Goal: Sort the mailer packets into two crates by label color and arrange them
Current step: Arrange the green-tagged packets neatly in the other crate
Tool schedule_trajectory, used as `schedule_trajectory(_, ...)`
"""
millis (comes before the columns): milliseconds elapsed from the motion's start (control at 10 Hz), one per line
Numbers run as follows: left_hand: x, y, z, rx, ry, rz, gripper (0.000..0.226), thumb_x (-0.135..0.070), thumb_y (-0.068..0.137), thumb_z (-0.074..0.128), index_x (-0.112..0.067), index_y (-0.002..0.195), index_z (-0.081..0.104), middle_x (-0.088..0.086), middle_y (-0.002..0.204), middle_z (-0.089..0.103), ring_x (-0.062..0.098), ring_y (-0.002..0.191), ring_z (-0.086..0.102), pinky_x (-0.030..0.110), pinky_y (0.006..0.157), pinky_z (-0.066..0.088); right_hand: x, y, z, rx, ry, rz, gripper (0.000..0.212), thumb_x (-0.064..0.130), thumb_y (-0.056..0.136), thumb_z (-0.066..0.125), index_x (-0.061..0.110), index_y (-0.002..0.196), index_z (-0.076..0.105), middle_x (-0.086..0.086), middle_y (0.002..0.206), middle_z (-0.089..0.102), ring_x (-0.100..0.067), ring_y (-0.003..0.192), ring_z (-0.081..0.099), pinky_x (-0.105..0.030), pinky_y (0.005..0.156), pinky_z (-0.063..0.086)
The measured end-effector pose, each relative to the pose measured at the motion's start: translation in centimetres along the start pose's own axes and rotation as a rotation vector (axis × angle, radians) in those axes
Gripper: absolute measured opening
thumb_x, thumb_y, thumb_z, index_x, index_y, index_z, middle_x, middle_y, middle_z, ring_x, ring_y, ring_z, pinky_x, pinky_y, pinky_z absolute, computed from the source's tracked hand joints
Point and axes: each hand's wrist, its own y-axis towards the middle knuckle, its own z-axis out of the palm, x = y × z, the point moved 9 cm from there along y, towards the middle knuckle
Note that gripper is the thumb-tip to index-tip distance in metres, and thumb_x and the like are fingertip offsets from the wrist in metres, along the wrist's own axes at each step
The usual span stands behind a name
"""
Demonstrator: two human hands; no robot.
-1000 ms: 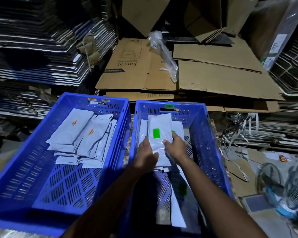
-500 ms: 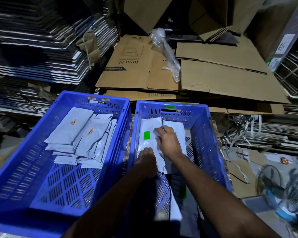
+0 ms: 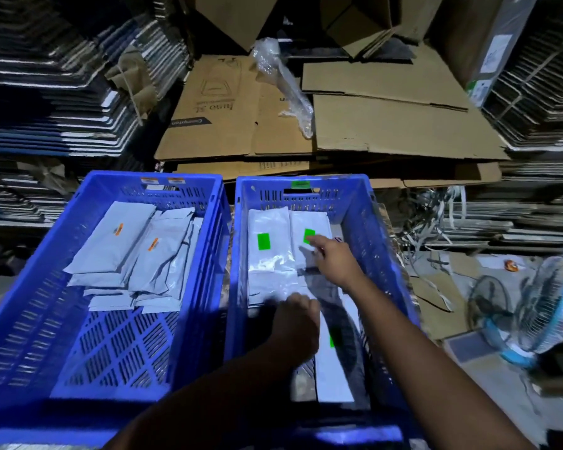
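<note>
Two blue crates stand side by side. The left crate [image 3: 62, 287] holds several grey mailer packets with orange labels [image 3: 114, 241], overlapped at its far end. In the right crate [image 3: 374, 228], two white packets with green labels lie side by side at the far end: the left packet [image 3: 267, 254] and the right packet [image 3: 309, 225]. My right hand [image 3: 333, 259] lies on the right packet with fingers stretched out, fingertips at its green label. My left hand [image 3: 294, 323] rests lower in that crate, on the near edge of the packets; its fingers are hidden. More packets [image 3: 333, 368] lie in shadow at the crate's near end.
Flattened cardboard boxes [image 3: 355, 125] with a crumpled plastic wrap [image 3: 283, 79] pile up behind the crates. Stacks of folded cartons [image 3: 62, 92] rise at the left and right. A small blue table fan [image 3: 533, 319] and loose strapping lie on the floor at the right.
A second ago both hands held one green-label packet upright over the pile. It now lies flat at the far left, my right hand has slid onto the neighbouring packet, and my left hand drew back.
</note>
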Motion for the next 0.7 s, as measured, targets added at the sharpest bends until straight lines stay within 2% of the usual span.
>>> schedule_trajectory(100,-2.0,0.6,2.9,0.165,-0.15,-0.035,0.031,-0.019,0.097,0.043,-0.005,0.119,0.06,0.027,0.122,0.054,0.037,0.111,0.049,0.048,0.09,0.037,-2.4,-4.3,-1.3,-0.067,0.05,0.116,0.031,-0.002,0.094,0.053,0.006,0.118,0.07,-0.011,0.118,0.072,-0.024,0.111,0.067,-0.017,0.094,0.041)
schedule_trajectory(200,-2.6,1.4,4.5,0.34,-0.239,-0.196,0.041,-0.021,0.105,0.031,-0.004,0.135,0.054,0.037,0.132,0.047,0.051,0.122,0.042,0.071,0.102,0.029,-3.7,-8.6,-2.6,-0.163,0.076,0.177,0.028,0.0,0.094,0.054,0.008,0.111,0.073,-0.006,0.109,0.075,-0.018,0.099,0.069,-0.007,0.08,0.038)
schedule_trajectory(300,-1.7,1.2,6.4,0.309,-0.894,-0.583,0.046,-0.019,0.095,0.052,0.003,0.135,0.05,0.026,0.132,0.056,0.031,0.099,0.055,0.034,0.084,0.052,-4.2,-11.5,-3.1,-0.208,0.116,0.201,0.027,0.001,0.093,0.055,0.012,0.108,0.074,0.0,0.105,0.075,-0.009,0.092,0.069,-0.009,0.084,0.044)
schedule_trajectory(400,-1.7,1.2,7.1,0.259,-0.99,-0.608,0.046,-0.017,0.088,0.061,0.003,0.128,0.054,0.019,0.126,0.062,0.019,0.087,0.049,0.018,0.059,0.043,-4.4,-12.9,-3.8,-0.262,0.167,0.213,0.025,0.004,0.093,0.056,0.016,0.106,0.074,0.004,0.099,0.076,-0.004,0.084,0.07,-0.014,0.082,0.052)
schedule_trajectory(500,-3.7,0.9,8.0,0.335,-1.136,-0.578,0.043,-0.022,0.085,0.06,0.001,0.121,0.062,0.018,0.121,0.067,0.022,0.089,0.057,0.034,0.087,0.057,-3.9,-13.2,-5.1,-0.313,0.169,0.216,0.022,0.005,0.092,0.059,0.015,0.104,0.074,0.005,0.093,0.076,0.003,0.08,0.064,0.002,0.07,0.041)
schedule_trajectory(600,-5.4,-0.3,6.1,0.415,-1.29,-0.515,0.042,-0.016,0.088,0.058,0.004,0.125,0.059,0.01,0.1,0.065,0.018,0.078,0.057,0.032,0.078,0.057,-3.2,-13.2,-6.6,-0.352,0.156,0.212,0.024,0.007,0.092,0.058,0.018,0.107,0.074,0.004,0.093,0.076,-0.001,0.077,0.067,-0.006,0.073,0.048)
schedule_trajectory(700,-6.6,-0.9,5.0,0.448,-1.489,-0.511,0.036,-0.011,0.095,0.055,0.001,0.128,0.055,0.006,0.084,0.056,0.012,0.063,0.049,0.025,0.055,0.043,-2.4,-13.4,-8.3,-0.401,0.149,0.212,0.023,0.01,0.094,0.058,0.02,0.107,0.073,0.006,0.094,0.075,-0.005,0.079,0.068,-0.006,0.073,0.047)
